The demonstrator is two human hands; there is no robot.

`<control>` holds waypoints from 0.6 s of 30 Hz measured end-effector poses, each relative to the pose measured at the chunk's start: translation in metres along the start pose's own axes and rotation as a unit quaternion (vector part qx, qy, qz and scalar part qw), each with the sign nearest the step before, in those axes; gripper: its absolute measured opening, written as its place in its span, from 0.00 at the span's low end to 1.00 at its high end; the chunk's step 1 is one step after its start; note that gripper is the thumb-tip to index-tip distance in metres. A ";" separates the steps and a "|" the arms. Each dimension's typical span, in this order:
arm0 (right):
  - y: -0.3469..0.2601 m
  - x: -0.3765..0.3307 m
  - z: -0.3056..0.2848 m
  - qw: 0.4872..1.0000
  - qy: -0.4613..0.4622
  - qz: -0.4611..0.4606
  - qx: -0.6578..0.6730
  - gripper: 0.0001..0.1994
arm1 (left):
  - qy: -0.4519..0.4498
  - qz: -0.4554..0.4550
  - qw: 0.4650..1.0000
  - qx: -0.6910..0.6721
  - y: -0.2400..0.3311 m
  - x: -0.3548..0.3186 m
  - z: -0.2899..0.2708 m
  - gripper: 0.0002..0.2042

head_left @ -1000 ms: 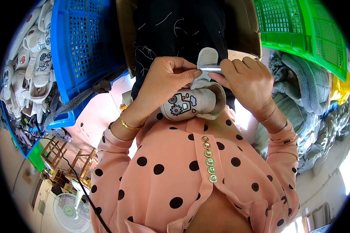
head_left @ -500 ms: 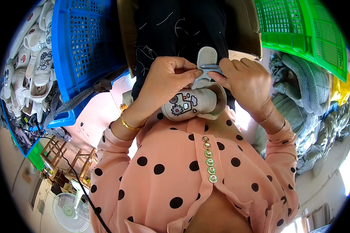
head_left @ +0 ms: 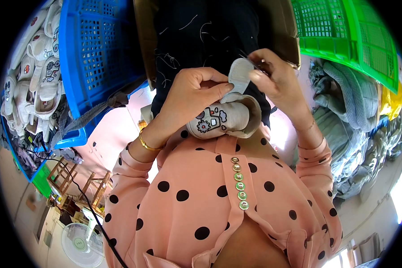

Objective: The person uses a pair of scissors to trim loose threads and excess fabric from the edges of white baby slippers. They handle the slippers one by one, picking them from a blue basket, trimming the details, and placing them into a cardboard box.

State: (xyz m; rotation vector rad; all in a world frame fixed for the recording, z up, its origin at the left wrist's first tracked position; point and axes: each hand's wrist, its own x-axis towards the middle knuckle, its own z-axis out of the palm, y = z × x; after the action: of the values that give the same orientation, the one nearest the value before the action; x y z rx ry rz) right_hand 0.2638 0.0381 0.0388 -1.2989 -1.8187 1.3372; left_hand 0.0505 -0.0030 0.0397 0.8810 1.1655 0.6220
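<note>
**Strap (head_left: 240,75) held out from the shoe (head_left: 236,119), work on it apparently unfinished**

The shoe sits between your forearms, close against your dotted shirt (head_left: 187,178). Its picture patch is already on the upper, and the strap reaches out from the shoe's far side, its rounded end away from you.

Your left hand (head_left: 194,89) is at the shoe's far left, the grip pinching the lower part of the strap between thumb and forefinger. Your right hand (head_left: 279,82) is beyond the shoe and to its right, its grip closed around a small dark tool (head_left: 262,67) beside the strap's edge. Blur hides the tool's tip, so you cannot tell whether it touches the strap.

The strap is attached but stands free, not laid over the shoe; judging by the raised tool, attention to that edge is probably partway through. What remains on the shoe's hidden underside cannot be told.

Loose threads (head_left: 188,22) lie on your dark trousers (head_left: 210,49) beyond the shoe. Well to its left, past a blue crate (head_left: 70,67), similar shoes (head_left: 44,78) are heaped; whether those are finished is unclear.
</note>
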 end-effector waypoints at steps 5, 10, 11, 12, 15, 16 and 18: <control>0.003 0.002 0.006 0.982 -0.066 0.115 0.138 0.14 | 0.023 0.060 0.998 0.004 0.002 0.000 0.005 0.07; 0.004 0.000 0.006 0.942 -0.091 0.180 0.270 0.13 | 0.067 0.124 0.983 0.121 -0.009 0.002 0.003 0.03; 0.003 0.000 0.004 0.934 -0.093 0.194 0.286 0.13 | 0.086 0.169 0.971 0.144 -0.015 0.002 0.001 0.03; 0.004 0.000 0.004 0.928 -0.090 0.203 0.298 0.14 | 0.104 0.214 0.957 0.167 -0.017 0.002 -0.001 0.02; 0.008 -0.002 0.003 0.922 -0.085 0.216 0.309 0.15 | 0.246 0.276 0.898 0.240 -0.016 0.008 -0.017 0.01; 0.008 -0.001 0.002 0.928 -0.085 0.211 0.296 0.16 | 0.290 0.339 0.843 0.302 -0.016 0.014 -0.025 0.03; 0.007 -0.001 0.001 0.935 -0.079 0.211 0.275 0.17 | 0.349 0.372 0.711 0.483 -0.006 0.023 -0.033 0.11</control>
State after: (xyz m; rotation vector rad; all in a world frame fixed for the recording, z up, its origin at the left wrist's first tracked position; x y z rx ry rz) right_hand 0.2660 0.0367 0.0325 -1.3225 -1.1395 2.0492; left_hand 0.0262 0.0210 0.0185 2.2240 1.8754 1.0707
